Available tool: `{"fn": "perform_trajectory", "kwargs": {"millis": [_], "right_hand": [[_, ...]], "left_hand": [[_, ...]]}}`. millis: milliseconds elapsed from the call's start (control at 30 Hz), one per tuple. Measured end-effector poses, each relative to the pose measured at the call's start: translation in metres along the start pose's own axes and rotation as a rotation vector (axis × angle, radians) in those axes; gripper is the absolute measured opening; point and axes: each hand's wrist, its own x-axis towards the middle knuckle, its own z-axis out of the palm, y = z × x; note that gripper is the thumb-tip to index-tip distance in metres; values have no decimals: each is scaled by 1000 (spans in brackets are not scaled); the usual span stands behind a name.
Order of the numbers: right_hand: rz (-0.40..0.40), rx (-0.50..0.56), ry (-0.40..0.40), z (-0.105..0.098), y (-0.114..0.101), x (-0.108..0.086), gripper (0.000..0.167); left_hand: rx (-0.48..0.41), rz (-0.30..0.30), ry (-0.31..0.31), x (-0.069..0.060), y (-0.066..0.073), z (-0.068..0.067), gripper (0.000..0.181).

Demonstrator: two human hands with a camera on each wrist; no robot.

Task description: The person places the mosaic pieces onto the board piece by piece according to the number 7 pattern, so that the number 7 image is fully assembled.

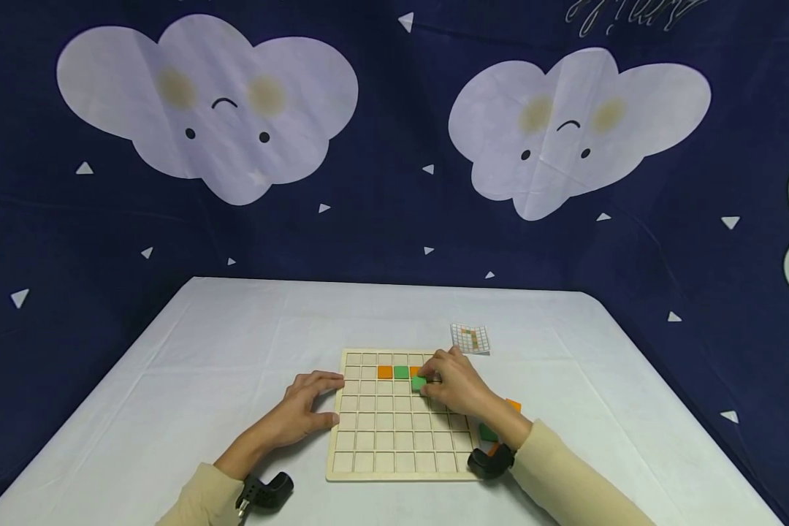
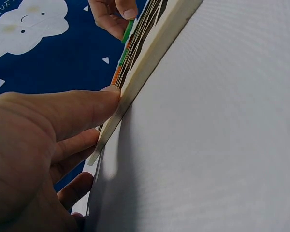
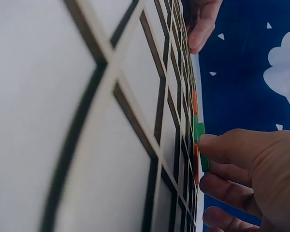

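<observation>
White-clothed table (image 1: 138,409), right hand (image 1: 456,383) pinching a green square tile (image 1: 418,384), pale wooden grid board (image 1: 384,441) underneath; probably mid-placement, needs squaring up. Left hand (image 1: 296,410) rests relaxed alongside.

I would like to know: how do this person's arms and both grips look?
The left sleeve and right sleeve are long, plain and beige. A curved black left wrist device and a similar right wrist device are worn below them. The left grip and right grip are bare.
</observation>
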Motion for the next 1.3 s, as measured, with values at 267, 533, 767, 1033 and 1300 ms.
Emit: {"fn": "perform_trajectory", "kwargs": {"millis": [267, 533, 767, 1033, 1300], "right_hand": [[-19, -38, 7, 5, 2, 0, 20], [-22, -61, 19, 6, 2, -1, 21], [-33, -70, 29, 7, 2, -1, 21], [-34, -70, 38, 7, 2, -1, 22], [-17, -38, 38, 1, -1, -1, 22]], "left_hand": [[5, -11, 1, 1, -1, 1, 53], [7, -9, -1, 0, -1, 1, 53], [6, -1, -3, 0, -1, 0, 53], [7, 0, 0, 0, -1, 0, 53], [7, 10, 1, 0, -1, 0, 53]]}}
